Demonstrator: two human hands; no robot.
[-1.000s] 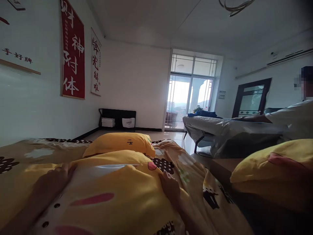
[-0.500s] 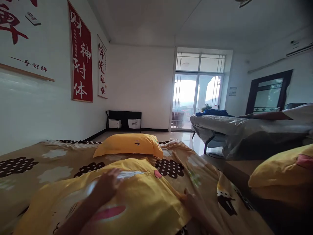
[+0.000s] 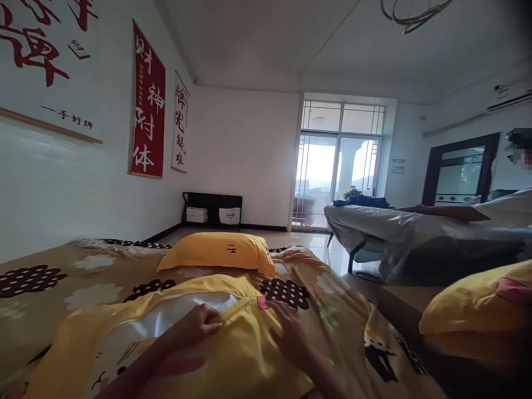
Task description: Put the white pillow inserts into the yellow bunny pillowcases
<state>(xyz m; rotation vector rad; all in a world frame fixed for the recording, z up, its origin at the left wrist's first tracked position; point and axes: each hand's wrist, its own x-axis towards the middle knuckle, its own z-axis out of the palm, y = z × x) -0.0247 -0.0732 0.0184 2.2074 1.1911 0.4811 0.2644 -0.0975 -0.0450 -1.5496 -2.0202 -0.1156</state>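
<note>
Left hand [image 3: 199, 326] shifted, fingers [image 3: 214, 321] on pillowcase [image 3: 233, 354].

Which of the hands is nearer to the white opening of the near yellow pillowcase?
Left. The left hand grips the fabric right at the white opening of the pillowcase; the right hand rests flat further right, apart from it.

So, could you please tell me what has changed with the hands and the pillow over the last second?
The left hand moved from the near pillow's left side to its top edge, fingers now curled at the pillowcase opening. The right hand slid slightly and lies flat on the pillow's right edge. The far pillow and the patterned quilt stayed put.
</note>
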